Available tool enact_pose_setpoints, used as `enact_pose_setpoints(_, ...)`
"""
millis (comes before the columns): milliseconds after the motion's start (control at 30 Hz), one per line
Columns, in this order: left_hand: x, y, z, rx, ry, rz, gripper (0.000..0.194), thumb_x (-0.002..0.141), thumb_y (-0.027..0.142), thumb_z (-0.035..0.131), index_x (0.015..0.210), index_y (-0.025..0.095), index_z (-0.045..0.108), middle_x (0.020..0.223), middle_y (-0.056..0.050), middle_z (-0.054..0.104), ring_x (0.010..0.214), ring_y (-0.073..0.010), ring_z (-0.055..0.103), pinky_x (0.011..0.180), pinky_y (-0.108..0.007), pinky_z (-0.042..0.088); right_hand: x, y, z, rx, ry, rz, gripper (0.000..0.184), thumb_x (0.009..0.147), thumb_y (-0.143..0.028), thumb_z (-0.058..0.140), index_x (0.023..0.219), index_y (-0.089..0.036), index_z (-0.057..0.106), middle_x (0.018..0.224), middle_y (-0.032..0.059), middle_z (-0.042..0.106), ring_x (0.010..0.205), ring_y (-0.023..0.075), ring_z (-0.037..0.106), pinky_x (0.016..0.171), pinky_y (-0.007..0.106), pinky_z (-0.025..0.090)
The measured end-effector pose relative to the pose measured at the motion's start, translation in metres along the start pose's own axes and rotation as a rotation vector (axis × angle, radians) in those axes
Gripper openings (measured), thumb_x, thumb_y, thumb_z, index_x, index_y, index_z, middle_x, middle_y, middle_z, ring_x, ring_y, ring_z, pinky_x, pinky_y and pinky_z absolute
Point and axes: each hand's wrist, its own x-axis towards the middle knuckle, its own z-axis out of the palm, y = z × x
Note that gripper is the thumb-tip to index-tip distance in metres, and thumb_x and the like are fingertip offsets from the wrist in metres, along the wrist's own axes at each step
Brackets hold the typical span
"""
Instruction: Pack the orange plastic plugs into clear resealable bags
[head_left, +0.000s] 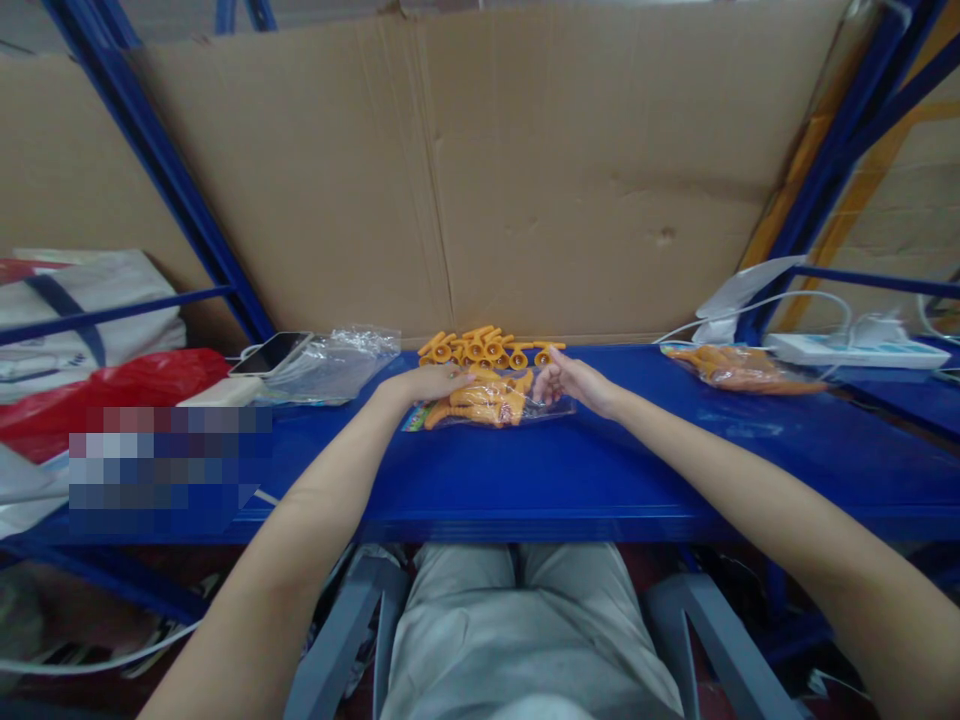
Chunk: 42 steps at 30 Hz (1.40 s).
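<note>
While the left hand (439, 382) lies over the upper left part of a clear bag of orange pieces (489, 400), the right hand (568, 382) sits at the bag's right end, by the loose film. Left fingers stretch across the bag's top edge; can't tell whether they grip it or only press on it. Right fingers are curled in, thumb up; can't tell whether they pinch the film.

Bag lies flat on the blue shelf (510, 480), near mid-width, between the two hands. Colored printed strip (415, 418) shows at its left end. Directly behind it: a heap of loose orange pieces (474, 348) with round, hollow ends, near the foot of the cardboard panel (562, 180). Exact count unreadable, they overlap.

Right side, well apart from the hands: second bag of orange pieces (739, 368), lying just in front of a white power strip (855, 351) with a white cable (795, 294) arching over.

Left side: clear plastic bags (337, 368) stacked flat, phone (271, 353) just beside them, then a red plastic bag (142, 385) farther left. Blurred block covers the near left corner, contents unreadable.
</note>
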Motion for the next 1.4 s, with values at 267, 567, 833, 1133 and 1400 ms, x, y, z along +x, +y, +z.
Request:
enact_pose_setpoints(267,0.005,0.001,0.004,0.064,0.036,0.174,0.037,0.08,0.038,0.057,0.11,0.019,0.066,0.128,-0.008,0.062,0.122,-0.0226,0.052,0.102,-0.027,0.036,-0.005,-0.005,0.006,-0.188,-0.034,-0.068,0.017,0.066,-0.031,0.071,0.06,-0.017,0.065,0.061,-0.002,0.062,0.059,0.0101,0.053,0.065,0.026,0.042)
enact_pose_setpoints(567,0.01,0.003,0.012,0.047,0.043,0.249,0.037,0.087,0.043,0.045,0.09,0.016,0.069,0.1,-0.009,0.071,0.095,-0.0233,0.063,0.087,-0.031,0.044,-0.002,-0.006,-0.02,-0.252,0.189,-0.046,0.01,0.063,-0.021,0.061,0.054,-0.017,0.062,0.059,-0.002,0.063,0.061,0.0108,0.055,0.07,0.027,0.044)
enact_pose_setpoints(833,0.017,0.008,0.022,0.156,0.226,0.282,0.034,0.089,0.037,0.046,0.067,0.018,0.064,0.075,-0.006,0.066,0.08,-0.0203,0.061,0.081,-0.033,0.044,0.006,0.008,-0.053,-0.572,0.39,-0.137,0.016,0.07,-0.02,0.055,0.055,-0.018,0.06,0.068,0.0025,0.065,0.072,0.0168,0.061,0.077,0.031,0.047)
enact_pose_setpoints(1133,0.002,0.035,0.027,-0.262,0.061,-0.005,0.037,0.089,0.033,0.048,0.057,0.017,0.057,0.052,-0.002,0.06,0.05,-0.013,0.056,0.054,-0.024,0.043,0.006,0.018,-0.067,-0.982,0.599,-0.04,0.026,0.083,-0.039,0.057,0.07,-0.018,0.066,0.081,0.0109,0.068,0.083,0.0225,0.063,0.075,0.033,0.048)
enact_pose_setpoints(1400,0.011,0.035,0.052,-0.516,0.168,-0.085,0.021,0.081,0.023,0.062,0.1,0.016,0.062,0.09,-0.005,0.071,0.088,-0.0175,0.064,0.075,-0.026,0.048,0.004,0.019,-0.052,-0.341,0.275,0.273,0.037,0.077,-0.046,0.07,0.057,-0.016,0.061,0.053,0.0068,0.064,0.04,0.0093,0.046,0.037,0.022,0.03)
